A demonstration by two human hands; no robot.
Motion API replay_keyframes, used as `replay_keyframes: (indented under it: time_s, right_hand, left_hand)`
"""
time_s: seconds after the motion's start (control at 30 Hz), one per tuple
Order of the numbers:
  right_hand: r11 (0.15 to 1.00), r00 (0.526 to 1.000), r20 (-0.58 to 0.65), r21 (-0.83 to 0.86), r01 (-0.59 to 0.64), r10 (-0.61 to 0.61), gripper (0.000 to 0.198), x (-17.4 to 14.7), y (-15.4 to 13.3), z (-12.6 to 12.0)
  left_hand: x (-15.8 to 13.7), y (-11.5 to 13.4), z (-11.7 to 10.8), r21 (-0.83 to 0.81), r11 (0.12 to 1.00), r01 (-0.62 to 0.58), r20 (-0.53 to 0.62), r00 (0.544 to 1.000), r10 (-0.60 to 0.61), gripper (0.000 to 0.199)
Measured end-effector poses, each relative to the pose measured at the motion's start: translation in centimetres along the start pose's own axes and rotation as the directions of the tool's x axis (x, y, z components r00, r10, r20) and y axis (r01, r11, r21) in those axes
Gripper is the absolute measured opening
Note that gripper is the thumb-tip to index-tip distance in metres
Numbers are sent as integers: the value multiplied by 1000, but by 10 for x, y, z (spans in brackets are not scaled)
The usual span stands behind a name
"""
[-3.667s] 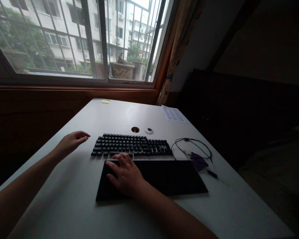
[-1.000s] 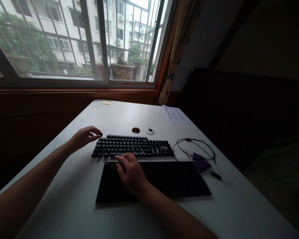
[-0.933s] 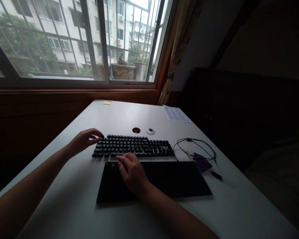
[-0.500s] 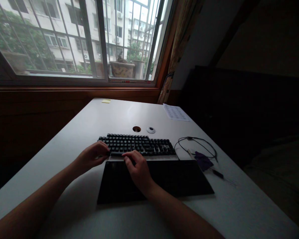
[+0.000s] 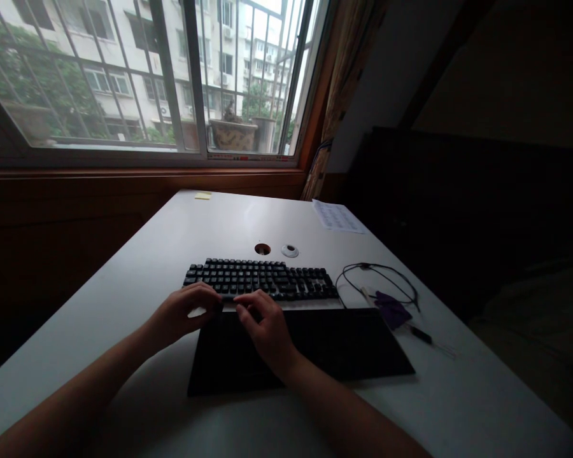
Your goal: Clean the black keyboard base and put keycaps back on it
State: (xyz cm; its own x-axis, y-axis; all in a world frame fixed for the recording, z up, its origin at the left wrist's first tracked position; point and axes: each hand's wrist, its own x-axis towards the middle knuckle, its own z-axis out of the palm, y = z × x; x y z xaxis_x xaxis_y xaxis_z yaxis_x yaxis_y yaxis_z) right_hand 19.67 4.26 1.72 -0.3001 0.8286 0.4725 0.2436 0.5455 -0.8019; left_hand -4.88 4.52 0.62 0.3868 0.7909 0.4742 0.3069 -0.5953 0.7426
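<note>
- Head view: shows keyboard [image 5: 262,278] lying flat across the middle of white desk [image 5: 138,267], just behind black flat panel [image 5: 339,343].
- Keyboard, finish: has dark, blocky keys in close rows, with a faint sheen on the tops and fine pale lines between some.
- Keyboard, outline: steps down along the back edge toward the right-hand block; shows pale patches among the keys there and a pale strip along the front edge.
- Left hand [image 5: 176,308]: pinches small dark piece [image 5: 218,306] between thumb and fingertips at the keyboard's front left; leaves a rounded opening behind the tips. Too small to identify the piece.
- Right hand [image 5: 267,324]: curls loosely above the panel, with index fingertip at the keyboard's front edge and thumb just below. Cannot tell whether anything is pinched.
- Between the two hands: shows a short length of long front key [image 5: 228,298].
- Right of keyboard: lie looped black cable [image 5: 377,266], purple cloth [image 5: 392,310] and, near the cloth, dark-handled tool [image 5: 420,334] with thin wire ends.
- Behind keyboard: shows round desk hole [image 5: 262,249] and, just beside, white ring [image 5: 290,250].
</note>
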Motion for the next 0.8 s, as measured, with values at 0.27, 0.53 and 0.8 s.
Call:
replay_keyframes:
  time_s: [0.27, 0.53, 0.8]
  right_hand:
    - [994, 996, 45, 83, 73, -77, 15, -4, 5, 6]
    - [993, 993, 59, 67, 95, -99, 16, -3, 7, 5]
    - [992, 993, 46, 71, 104, -108, 16, -4, 5, 5]
  left_hand:
    - [-5, 3, 8, -86, 995, 54, -79, 995, -61, 37]
    - [-3, 13, 7, -5, 1000, 11, -54, 998, -11, 25]
    - [-5, 13, 12, -46, 999, -19, -91, 996, 15, 26]
